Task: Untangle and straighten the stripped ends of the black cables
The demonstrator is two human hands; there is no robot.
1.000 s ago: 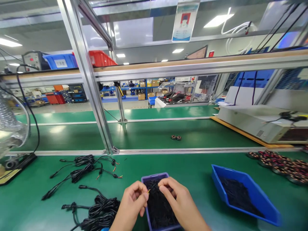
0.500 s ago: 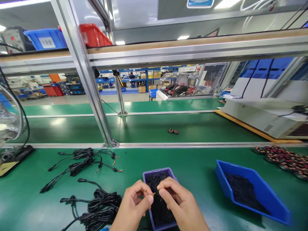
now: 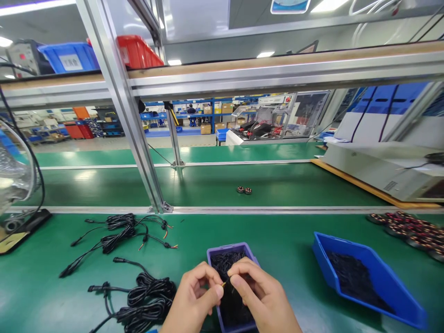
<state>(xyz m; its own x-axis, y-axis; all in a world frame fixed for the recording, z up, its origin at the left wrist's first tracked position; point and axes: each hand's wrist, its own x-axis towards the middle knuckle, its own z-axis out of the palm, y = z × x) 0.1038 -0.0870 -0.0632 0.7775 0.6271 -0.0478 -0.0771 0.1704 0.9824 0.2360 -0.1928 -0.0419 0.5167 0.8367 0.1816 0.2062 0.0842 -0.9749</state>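
Note:
My left hand (image 3: 194, 300) and my right hand (image 3: 263, 298) meet at the bottom centre, over a small purple tray (image 3: 212, 253) filled with short black tube pieces. Thumb and forefinger of the left hand pinch a thin wire with a yellowish tip (image 3: 224, 284). The right hand's fingertips pinch at that same tip, and what else they hold is too small to tell. Just left of my left hand lies a coiled black cable bundle (image 3: 147, 300) on the green mat.
More black cables with bared ends (image 3: 121, 233) lie at the left. A blue bin (image 3: 367, 277) of black pieces stands at the right, with copper coils (image 3: 412, 231) behind it. Two coils (image 3: 244, 190) sit on the belt beyond the aluminium rail (image 3: 277, 209). A slanted frame post (image 3: 138, 152) rises left of centre.
The view has tilted down slightly. My hands stayed together over the purple tray, fingertips working at the wire tip. The two coils on the belt have drifted left.

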